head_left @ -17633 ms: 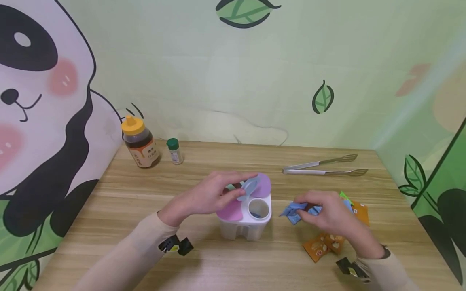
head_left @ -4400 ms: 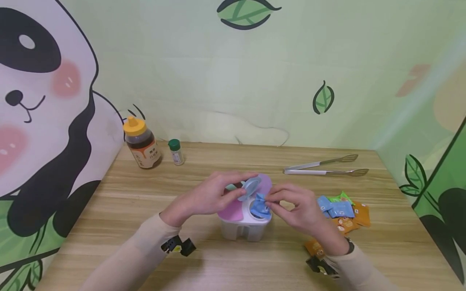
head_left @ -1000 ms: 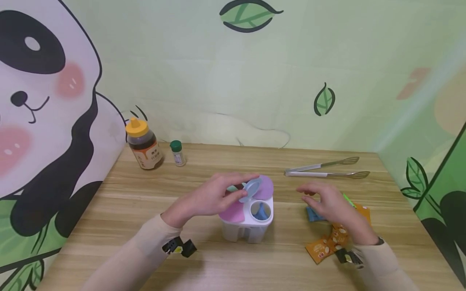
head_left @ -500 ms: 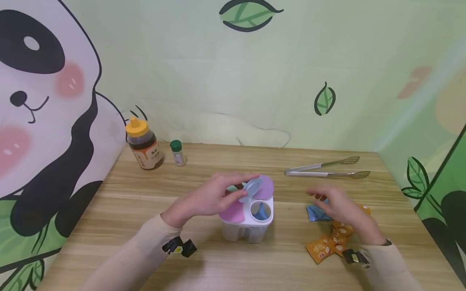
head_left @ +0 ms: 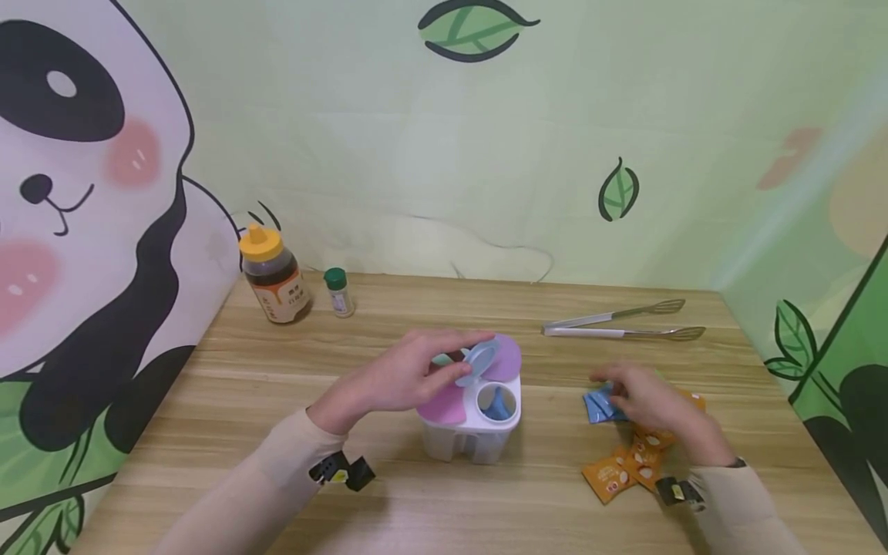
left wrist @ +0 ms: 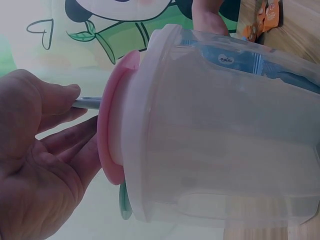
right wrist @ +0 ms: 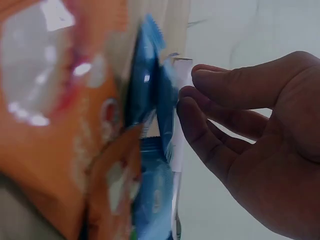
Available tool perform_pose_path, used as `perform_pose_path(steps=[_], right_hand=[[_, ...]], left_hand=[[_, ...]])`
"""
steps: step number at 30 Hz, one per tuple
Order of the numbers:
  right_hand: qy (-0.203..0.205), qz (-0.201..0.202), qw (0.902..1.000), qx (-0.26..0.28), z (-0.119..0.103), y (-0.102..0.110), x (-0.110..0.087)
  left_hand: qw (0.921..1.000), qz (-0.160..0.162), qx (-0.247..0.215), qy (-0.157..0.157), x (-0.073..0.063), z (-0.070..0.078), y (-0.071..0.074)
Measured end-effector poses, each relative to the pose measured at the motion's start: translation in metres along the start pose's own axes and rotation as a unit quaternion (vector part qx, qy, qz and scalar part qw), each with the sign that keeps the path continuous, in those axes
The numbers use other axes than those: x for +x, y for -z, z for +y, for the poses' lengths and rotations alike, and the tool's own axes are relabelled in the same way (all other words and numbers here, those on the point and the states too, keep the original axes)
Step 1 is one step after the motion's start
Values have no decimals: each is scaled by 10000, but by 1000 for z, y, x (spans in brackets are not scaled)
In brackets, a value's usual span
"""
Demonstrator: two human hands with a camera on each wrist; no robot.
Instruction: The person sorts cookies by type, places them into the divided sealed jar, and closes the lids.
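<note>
My left hand (head_left: 409,374) pinches the raised light blue flip lid (head_left: 480,361) of a translucent white container (head_left: 444,443). Below that lid is a round opening with blue packets (head_left: 497,406) inside; one also shows through the wall in the left wrist view as a blue wrapper (left wrist: 230,59). My right hand (head_left: 648,397) hovers low over small blue snack packets (head_left: 602,406). In the right wrist view, its thumb and fingers (right wrist: 187,107) bend close beside a blue packet (right wrist: 166,107), with nothing visible held between them. The hand partly hides the pile.
Orange packets (head_left: 610,476) lie in front of and beneath the right hand. Metal tongs (head_left: 590,333) rest behind it. A yellow-capped jar (head_left: 280,289) and green-capped shaker (head_left: 338,293) stand back left. Pink (head_left: 444,408) and purple lids (head_left: 509,358) cover other compartments.
Earlier my right hand carried a blue packet to the opening, where blue now shows inside. Since then it has returned to the pile and lowered toward the blue packets. My left hand stays put.
</note>
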State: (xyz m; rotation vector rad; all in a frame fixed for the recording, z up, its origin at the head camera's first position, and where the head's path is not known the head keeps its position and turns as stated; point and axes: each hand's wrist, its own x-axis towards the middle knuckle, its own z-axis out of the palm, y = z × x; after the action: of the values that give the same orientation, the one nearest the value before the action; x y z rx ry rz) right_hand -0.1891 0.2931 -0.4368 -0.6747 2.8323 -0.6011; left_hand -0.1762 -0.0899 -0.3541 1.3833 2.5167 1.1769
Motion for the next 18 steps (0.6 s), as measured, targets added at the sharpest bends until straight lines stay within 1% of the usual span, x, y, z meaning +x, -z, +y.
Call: perform_pose_path(steps=[2,9,18], right_hand=[[-85,-81,9999,-13,2,-2,0],[-342,-68,9992,-169,5,-6,2],[-411,-167,9980,-461,3,-10,3]], left_hand=[[10000,-6,7,18,0,0,0],[10000,5,-16,18,0,0,0],[10000,-12,1,10,0,0,-1]])
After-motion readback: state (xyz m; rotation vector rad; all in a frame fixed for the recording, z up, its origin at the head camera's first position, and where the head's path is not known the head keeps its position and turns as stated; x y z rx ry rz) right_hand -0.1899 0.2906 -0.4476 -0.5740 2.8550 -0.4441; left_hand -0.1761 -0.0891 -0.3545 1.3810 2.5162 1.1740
